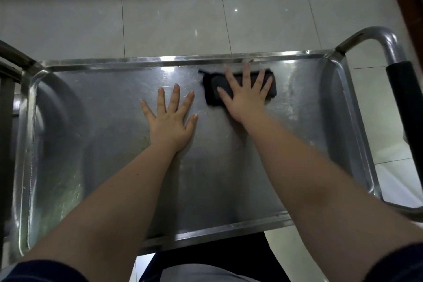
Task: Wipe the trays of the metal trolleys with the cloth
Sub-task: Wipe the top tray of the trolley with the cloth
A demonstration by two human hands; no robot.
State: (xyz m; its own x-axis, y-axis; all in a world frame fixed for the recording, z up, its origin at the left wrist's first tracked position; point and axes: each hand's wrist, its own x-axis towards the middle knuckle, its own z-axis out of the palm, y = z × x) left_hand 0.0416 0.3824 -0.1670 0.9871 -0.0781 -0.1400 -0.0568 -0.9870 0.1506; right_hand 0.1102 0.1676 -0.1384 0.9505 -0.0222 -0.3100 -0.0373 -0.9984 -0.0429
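Just outside the left end of the steel trolley tray [91,144], a dark metal frame [9,98] stands against its corner; what it belongs to cannot be told. The tray itself is shallow, with a raised rim and rounded corners, and its scuffed floor catches a bright glare near the far rim. Near the middle of the tray, the left hand [170,121] lies flat on the bare metal, palm down, fingers straight and spread, holding nothing. Just to its right, and close to the tray's far rim, the dark folded cloth [211,95] lies on the tray floor. The right hand [246,96] presses flat on top of the cloth with its fingers fanned wide and straight, not curled round it; its outline is slightly blurred. The cloth's edges show on both sides of that hand. Pale streaks mark the metal to the right of the cloth. At the right end of the tray a bent steel handle [389,46] rises from the corner, with a black grip [405,98] on it. Beyond the tray's far rim lies a pale tiled floor [171,23].
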